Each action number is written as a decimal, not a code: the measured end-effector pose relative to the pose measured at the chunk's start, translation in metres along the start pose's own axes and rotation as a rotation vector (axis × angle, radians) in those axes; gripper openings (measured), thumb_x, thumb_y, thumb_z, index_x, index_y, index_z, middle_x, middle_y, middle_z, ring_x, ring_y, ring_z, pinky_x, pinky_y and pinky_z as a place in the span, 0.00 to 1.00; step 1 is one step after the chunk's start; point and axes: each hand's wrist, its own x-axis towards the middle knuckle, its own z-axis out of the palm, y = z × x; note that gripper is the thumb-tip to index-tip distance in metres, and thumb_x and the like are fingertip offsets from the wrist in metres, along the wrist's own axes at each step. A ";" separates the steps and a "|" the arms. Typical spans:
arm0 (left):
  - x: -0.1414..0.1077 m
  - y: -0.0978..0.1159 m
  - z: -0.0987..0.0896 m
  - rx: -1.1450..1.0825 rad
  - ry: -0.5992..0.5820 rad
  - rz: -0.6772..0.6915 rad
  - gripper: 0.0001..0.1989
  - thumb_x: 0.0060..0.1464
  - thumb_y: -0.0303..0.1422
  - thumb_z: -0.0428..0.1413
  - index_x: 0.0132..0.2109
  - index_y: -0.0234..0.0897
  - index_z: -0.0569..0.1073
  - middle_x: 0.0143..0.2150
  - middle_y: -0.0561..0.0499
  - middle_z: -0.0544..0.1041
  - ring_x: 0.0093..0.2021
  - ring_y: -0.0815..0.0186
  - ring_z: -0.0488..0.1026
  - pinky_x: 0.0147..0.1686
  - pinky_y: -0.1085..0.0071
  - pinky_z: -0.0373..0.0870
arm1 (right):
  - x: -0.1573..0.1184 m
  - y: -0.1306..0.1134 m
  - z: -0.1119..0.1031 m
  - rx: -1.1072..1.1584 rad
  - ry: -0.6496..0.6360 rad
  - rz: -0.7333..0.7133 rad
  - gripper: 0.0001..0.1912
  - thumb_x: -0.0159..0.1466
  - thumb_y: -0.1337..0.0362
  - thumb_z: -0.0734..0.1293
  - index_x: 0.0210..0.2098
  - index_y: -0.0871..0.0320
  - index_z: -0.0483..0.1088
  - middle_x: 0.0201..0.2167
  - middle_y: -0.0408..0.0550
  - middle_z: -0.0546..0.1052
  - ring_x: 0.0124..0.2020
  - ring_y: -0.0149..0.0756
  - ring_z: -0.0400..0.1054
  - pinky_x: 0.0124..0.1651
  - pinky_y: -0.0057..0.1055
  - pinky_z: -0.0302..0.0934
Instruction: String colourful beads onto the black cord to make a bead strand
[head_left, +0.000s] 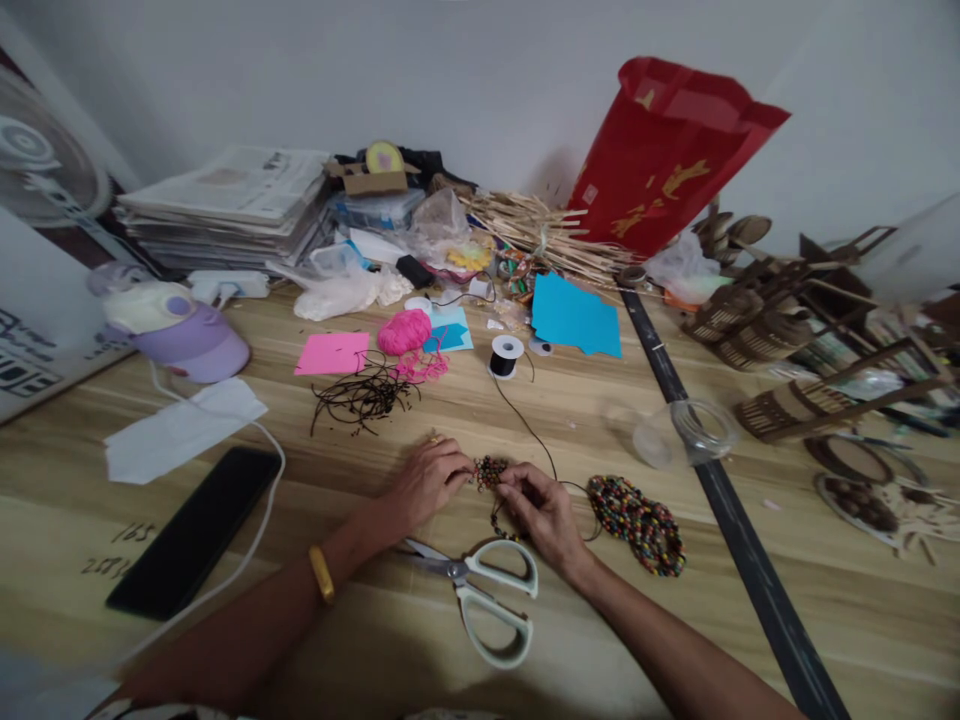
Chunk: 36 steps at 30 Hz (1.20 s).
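Note:
My left hand (pixel 433 478) rests on the wooden table, thumb and forefinger pinched together at the left edge of a small pile of multicoloured beads (pixel 491 471). What sits between those fingertips is too small to make out. On the other side of the pile, my right hand (pixel 546 510) is closed in a pinch on a thin black cord (pixel 525 420) that runs from a spool (pixel 505 356). A short beaded strand (pixel 501 528) curves out below the right hand. White-handled scissors (pixel 459 572) lie open just in front of both hands.
A coiled bead string (pixel 637 525) lies right of my right hand, near a clear plastic cup (pixel 686 434). Behind are cut black cords (pixel 364 390), pink yarn (pixel 405 332) and blue paper (pixel 576 315). A black phone (pixel 195 532) and white cable (pixel 259 540) lie left.

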 end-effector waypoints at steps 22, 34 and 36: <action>-0.001 0.002 -0.004 -0.106 -0.037 -0.020 0.03 0.51 0.25 0.57 0.32 0.36 0.76 0.33 0.49 0.77 0.37 0.64 0.71 0.41 0.68 0.64 | 0.000 -0.004 0.001 0.038 -0.005 0.034 0.14 0.58 0.54 0.67 0.31 0.59 0.68 0.19 0.40 0.64 0.19 0.26 0.56 0.20 0.22 0.50; -0.001 0.005 -0.001 -0.052 -0.001 -0.008 0.02 0.51 0.26 0.57 0.33 0.36 0.75 0.33 0.50 0.76 0.37 0.64 0.69 0.41 0.68 0.63 | 0.002 0.000 0.001 -0.010 -0.010 -0.003 0.12 0.60 0.55 0.66 0.31 0.59 0.69 0.21 0.42 0.66 0.21 0.28 0.59 0.21 0.23 0.53; -0.001 0.005 0.000 -0.042 0.003 -0.001 0.03 0.51 0.25 0.57 0.33 0.36 0.74 0.33 0.50 0.76 0.37 0.64 0.69 0.40 0.69 0.63 | 0.003 0.001 0.002 -0.022 -0.007 -0.017 0.12 0.60 0.56 0.66 0.31 0.59 0.69 0.22 0.42 0.67 0.22 0.28 0.60 0.22 0.23 0.54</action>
